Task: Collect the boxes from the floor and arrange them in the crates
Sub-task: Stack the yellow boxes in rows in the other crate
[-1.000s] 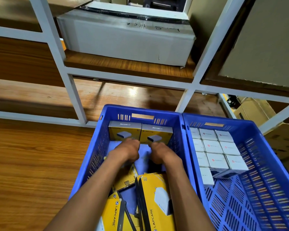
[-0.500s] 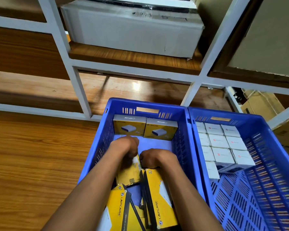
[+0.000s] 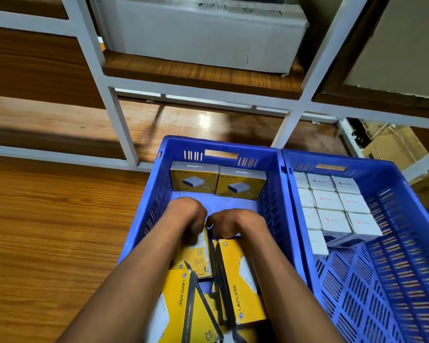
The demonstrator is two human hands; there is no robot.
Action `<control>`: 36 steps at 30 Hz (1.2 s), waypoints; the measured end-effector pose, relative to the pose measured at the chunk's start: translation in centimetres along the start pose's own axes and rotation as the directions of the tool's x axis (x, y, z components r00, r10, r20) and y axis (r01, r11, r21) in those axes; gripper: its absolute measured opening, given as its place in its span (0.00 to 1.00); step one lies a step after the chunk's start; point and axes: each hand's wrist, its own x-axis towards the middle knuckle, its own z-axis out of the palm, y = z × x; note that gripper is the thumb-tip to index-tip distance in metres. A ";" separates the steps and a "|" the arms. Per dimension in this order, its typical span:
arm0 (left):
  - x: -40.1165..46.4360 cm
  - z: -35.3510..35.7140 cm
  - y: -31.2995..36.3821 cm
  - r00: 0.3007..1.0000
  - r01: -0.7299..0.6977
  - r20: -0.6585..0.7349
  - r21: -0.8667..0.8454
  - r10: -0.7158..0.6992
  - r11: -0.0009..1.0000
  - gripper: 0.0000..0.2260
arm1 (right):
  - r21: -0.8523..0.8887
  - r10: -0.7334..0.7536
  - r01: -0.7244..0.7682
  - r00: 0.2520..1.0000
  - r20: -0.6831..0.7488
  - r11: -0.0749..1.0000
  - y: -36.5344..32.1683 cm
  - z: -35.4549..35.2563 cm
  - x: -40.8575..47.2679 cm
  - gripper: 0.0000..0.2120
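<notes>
Inside the left blue crate (image 3: 156, 201), both hands reach down among a loose pile of yellow boxes. The left hand (image 3: 187, 215) has its fingers curled down over the top edge of a yellow box (image 3: 197, 256) that lies just beneath and in front of it, label side up and tilted; it seems to grip that edge, though the fingertips are hidden. The right hand (image 3: 229, 222) sits close beside it, knuckles nearly touching, fingers curled at the upper end of a second yellow box (image 3: 238, 278) standing on its side directly below the wrist (whether it truly grips or only rests there I cannot tell). More yellow boxes (image 3: 181, 308) lie jumbled between the forearms at the near end. Against the far wall of this crate two yellow boxes (image 3: 218, 180) stand upright side by side, apart from the hands. The right blue crate (image 3: 406, 280), touching the first, holds white boxes (image 3: 332, 206) packed in rows at its far end. Beyond stand a white shelf frame (image 3: 119, 115) and a grey carton (image 3: 203, 33) over the wooden floor (image 3: 47, 231).
</notes>
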 end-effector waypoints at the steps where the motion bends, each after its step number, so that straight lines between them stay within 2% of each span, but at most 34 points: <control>1: 0.0 -0.1 -0.1 1.000 -0.003 -0.002 -0.006 0.003 1.000 0.27 | -0.009 0.004 -0.004 1.000 -0.002 1.000 0.1 0.0 0.0 0.22; 5: 0.0 -0.2 -0.6 1.000 0.008 -0.015 -0.038 -0.009 0.999 0.31 | -0.037 0.008 -0.008 1.000 0.005 0.999 0.4 -0.4 -0.4 0.19; 8: 0.1 -0.2 -0.8 1.000 -0.001 -0.008 -0.038 0.001 0.999 0.30 | -0.056 -0.022 0.023 1.000 0.012 0.998 0.4 -0.8 -1.0 0.18; 13: -0.2 -0.6 -1.1 0.997 -0.040 -0.072 -0.058 0.036 0.997 0.28 | 0.052 -0.004 0.005 0.999 -0.033 0.999 1.2 -1.6 -2.0 0.16; 15: -0.1 -0.7 -1.6 0.995 -0.068 -0.084 -0.123 0.058 0.990 0.28 | 0.091 0.039 -0.033 0.997 -0.062 0.995 1.6 -1.7 -2.1 0.19; 18: -0.2 -1.1 -2.4 0.985 -0.131 -0.151 -0.304 0.088 0.943 0.28 | 0.135 0.096 -0.080 0.989 -0.109 0.988 1.7 -1.8 -2.3 0.16; 22: -0.3 -1.8 -3.9 0.924 -0.273 -0.373 -0.500 0.080 0.822 0.19 | 0.351 0.175 -0.093 0.962 -0.210 0.932 2.5 -2.1 -2.4 0.15; 23: -0.2 -1.9 -4.3 0.899 -0.308 -0.436 -0.551 0.047 0.775 0.18 | 0.420 0.201 -0.082 0.948 -0.248 0.904 2.8 -2.1 -2.4 0.16; 26: -0.6 -2.2 -5.0 0.819 -0.406 -0.569 -0.668 -0.077 0.624 0.20 | 0.634 0.319 -0.028 0.880 -0.351 0.773 3.7 -2.3 -2.4 0.26; 29: -1.2 -2.7 -4.5 0.745 -0.501 -0.647 -0.705 -0.165 0.501 0.17 | 0.823 0.419 0.026 0.851 -0.316 0.568 4.2 -2.6 -2.5 0.37; 33: -2.0 -3.0 -3.2 0.723 -0.599 -0.673 -0.724 -0.158 0.344 0.20 | 0.962 0.334 0.169 0.913 -0.234 0.213 3.8 -3.2 -3.6 0.44; 34: -2.0 -3.0 -2.9 0.734 -0.607 -0.667 -0.730 -0.131 0.315 0.22 | 0.971 0.293 0.186 0.930 -0.223 0.150 3.7 -3.4 -4.2 0.45; 36: -2.0 -2.8 -2.3 0.769 -0.609 -0.638 -0.751 -0.043 0.255 0.24 | 0.972 0.209 0.217 0.950 -0.232 0.091 3.9 -3.6 -4.7 0.48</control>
